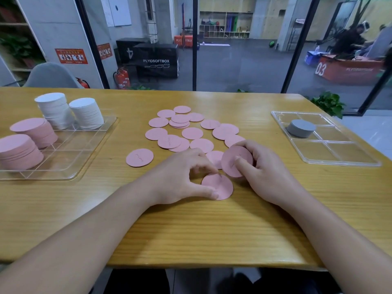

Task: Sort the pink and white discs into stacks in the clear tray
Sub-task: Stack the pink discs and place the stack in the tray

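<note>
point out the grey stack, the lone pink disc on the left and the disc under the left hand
grey stack (301, 127), head view, top face
lone pink disc (139, 157), head view, centre
disc under left hand (218, 186), head view, centre

The left hand (182, 177) pinched a flat pink disc (218, 186) on the table (191, 230); the right hand (261, 166) gripped a tilted pink stack (235, 160).

bare table (191, 230) nr edge; pink discs (192, 133) crowd centre
</note>
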`<state>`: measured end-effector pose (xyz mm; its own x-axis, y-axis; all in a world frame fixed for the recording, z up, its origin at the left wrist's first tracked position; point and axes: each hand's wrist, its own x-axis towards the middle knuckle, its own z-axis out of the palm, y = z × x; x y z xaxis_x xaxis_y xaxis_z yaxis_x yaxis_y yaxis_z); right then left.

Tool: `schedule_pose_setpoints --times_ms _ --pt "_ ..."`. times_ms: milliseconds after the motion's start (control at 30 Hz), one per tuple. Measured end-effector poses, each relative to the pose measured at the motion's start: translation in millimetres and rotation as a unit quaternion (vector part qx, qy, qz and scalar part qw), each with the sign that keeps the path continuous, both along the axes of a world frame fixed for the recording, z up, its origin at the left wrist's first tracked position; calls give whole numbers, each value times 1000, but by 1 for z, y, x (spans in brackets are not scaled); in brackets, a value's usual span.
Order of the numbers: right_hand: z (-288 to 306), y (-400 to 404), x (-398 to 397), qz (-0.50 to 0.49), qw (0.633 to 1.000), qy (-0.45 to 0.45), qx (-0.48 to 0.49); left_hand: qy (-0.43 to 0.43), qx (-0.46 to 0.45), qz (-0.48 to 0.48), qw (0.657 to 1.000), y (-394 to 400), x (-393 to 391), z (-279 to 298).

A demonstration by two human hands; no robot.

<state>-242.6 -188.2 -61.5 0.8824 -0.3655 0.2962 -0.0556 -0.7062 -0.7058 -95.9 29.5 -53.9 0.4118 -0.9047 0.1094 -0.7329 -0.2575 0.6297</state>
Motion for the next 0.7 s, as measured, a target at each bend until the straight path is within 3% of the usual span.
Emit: schedule_pose_setpoints --times_ms 167,300,467,600,700 --pt "3 2 -9 6 992 -22 126 104 -59 37 992 -1 9 -1" --pt "6 7 -21 39 976 -7 215 139 -109 70 982 -2 20 -4" --pt "3 10 -33 81 982 1 168 212 -136 3 968 -6 11 -4" --pt "-1 12 -32 98 991 18 94 200 -147 -54 967 -13 7 -7" --pt "-2 10 -32 97 992 15 75 152 -158 -30 975 -16 10 -12"
